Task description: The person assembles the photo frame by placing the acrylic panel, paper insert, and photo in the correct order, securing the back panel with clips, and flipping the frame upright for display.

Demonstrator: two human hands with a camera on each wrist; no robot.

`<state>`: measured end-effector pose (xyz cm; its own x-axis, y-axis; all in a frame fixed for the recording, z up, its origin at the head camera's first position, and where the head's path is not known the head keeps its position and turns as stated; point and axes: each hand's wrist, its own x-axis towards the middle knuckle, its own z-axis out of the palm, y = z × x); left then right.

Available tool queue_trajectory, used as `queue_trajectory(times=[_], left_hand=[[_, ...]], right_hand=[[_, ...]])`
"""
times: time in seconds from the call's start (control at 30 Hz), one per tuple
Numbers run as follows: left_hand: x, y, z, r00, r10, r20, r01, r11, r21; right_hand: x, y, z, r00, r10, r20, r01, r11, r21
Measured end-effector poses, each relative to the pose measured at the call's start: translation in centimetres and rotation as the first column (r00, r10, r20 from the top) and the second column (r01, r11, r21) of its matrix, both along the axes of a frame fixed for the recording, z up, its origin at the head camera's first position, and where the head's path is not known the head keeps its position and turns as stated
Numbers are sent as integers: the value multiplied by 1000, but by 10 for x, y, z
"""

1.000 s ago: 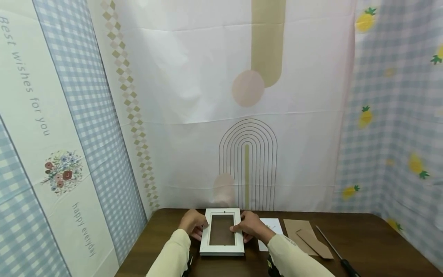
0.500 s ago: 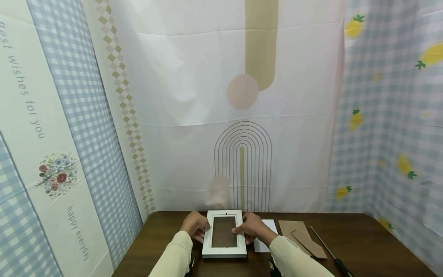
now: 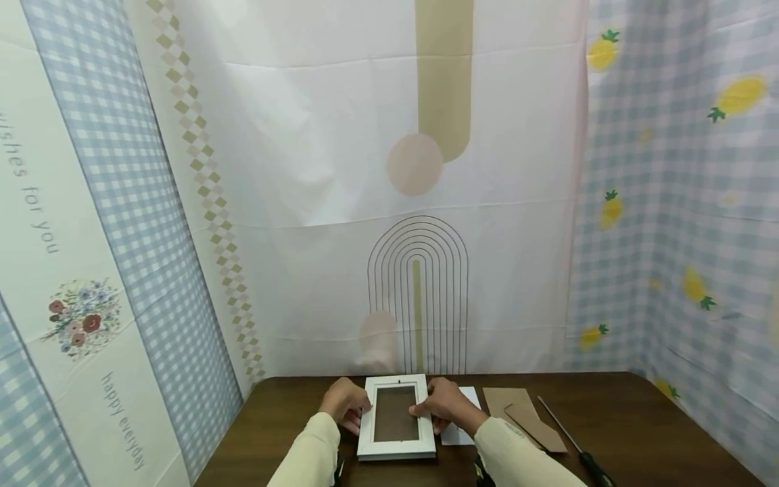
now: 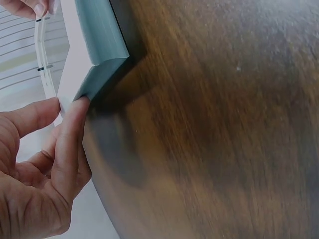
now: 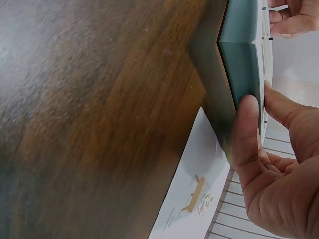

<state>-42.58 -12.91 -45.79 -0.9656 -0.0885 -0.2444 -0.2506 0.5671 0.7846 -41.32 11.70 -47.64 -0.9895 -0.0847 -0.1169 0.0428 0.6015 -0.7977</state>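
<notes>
My two hands hold a white picture frame (image 3: 395, 450) by its sides. Small dark tabs stand at the top and bottom of its inner opening, through which brown shows. On the left side, my left hand (image 3: 345, 402) pinches the rim, thumb on the upper face. My right hand (image 3: 449, 404) grips the opposite side, its thumb reaching toward the opening. In the left wrist view, the fingers (image 4: 67, 149) press against the pale green outer edge. The right wrist view shows a fingertip on that edge and the thumb over the face. A shadow lies on the table beside the frame.
Just right of the frame lies a white printed card (image 5: 192, 194), partly behind my right hand in the head view. Farther right are a brown backing board (image 3: 500, 398) with a slanting strip on it and a screwdriver (image 3: 575, 441). A patterned cloth (image 3: 316, 270) hangs behind the table (image 3: 292, 399).
Both hands still grip the picture frame, which has shifted right, closer to the card and backing board. The head view has turned slightly right.
</notes>
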Motion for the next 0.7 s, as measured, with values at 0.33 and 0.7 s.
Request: queue_trajectory(times=[0.33,0.7], left_hand=[[7,1,-9,1000,-17,24,16,999,37],[3,5,-7,999,17,37,-19,999,47]], right_hand=[[5,4,-12,1000,0,14,0,1000,9],[5,4,-12,999,-36,-24,36,999,11]])
